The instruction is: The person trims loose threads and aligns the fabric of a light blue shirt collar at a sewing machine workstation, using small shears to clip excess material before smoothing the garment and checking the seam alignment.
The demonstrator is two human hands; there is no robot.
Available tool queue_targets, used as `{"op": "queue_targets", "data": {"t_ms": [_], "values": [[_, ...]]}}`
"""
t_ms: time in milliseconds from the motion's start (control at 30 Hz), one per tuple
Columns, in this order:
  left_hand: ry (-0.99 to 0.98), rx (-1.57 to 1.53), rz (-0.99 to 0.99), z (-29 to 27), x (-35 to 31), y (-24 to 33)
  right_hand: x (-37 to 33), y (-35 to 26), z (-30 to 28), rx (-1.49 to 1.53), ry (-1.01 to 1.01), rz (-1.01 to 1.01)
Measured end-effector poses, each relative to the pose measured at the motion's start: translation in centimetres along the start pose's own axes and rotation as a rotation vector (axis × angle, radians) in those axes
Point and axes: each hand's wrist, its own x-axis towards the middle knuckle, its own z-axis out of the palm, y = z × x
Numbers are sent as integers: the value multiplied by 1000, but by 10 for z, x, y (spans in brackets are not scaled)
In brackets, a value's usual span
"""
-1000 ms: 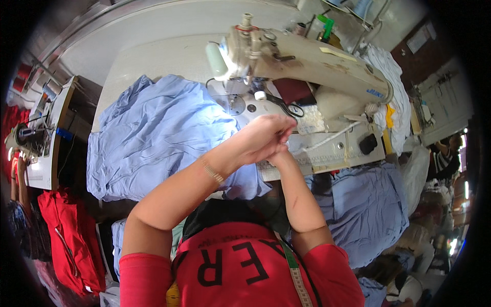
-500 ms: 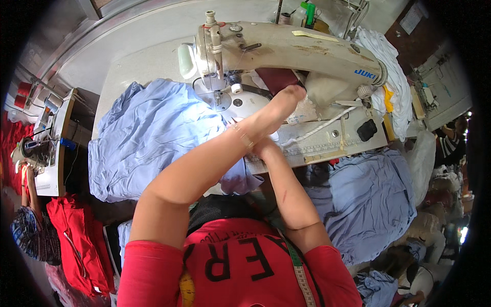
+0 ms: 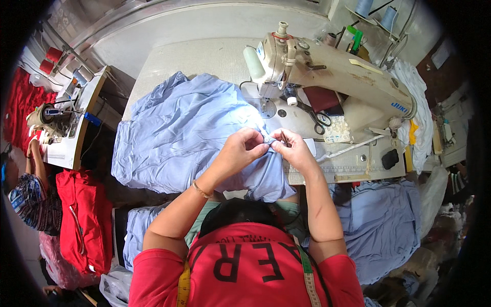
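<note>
Two sewing machines (image 3: 327, 71), two hands (image 3: 240, 151)

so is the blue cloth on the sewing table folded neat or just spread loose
Spread loose. The blue cloth lies rumpled across the table, one edge hanging off the front, and a small bit is pinched between the left hand and right hand.

Both hands (image 3: 268, 146) pinching blue fabric (image 3: 184, 133)

The cloth (image 3: 184, 133) spread over the desk (image 3: 204, 53) is plain light blue, and the desk itself pale grey-white. The sewing machine (image 3: 337, 71) is cream, with a dark maroon piece (image 3: 321, 98) under its arm and black-handled scissors (image 3: 319, 118) beside it. More light blue fabric (image 3: 383, 225) hangs lower right. A red cloth (image 3: 84, 220) lies at left. The measuring tape (image 3: 307, 271) is yellow-green.
</note>
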Motion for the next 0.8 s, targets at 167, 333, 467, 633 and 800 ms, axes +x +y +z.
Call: {"op": "queue_targets", "data": {"t_ms": [167, 333, 467, 633, 800], "values": [[55, 96, 60, 1, 2, 11, -7, -12, 6, -216, 46, -8], [20, 132, 211, -4, 5, 3, -7, -15, 9, -290, 65, -2], [34, 108, 296, -7, 6, 6, -1, -13, 7, -165, -3, 13], [-144, -220, 100, -13, 12, 3, 8, 2, 7, -73, 34, 47], [-127, -469, -217, -14, 12, -7, 2, -15, 11, -444, 168, 69]]}}
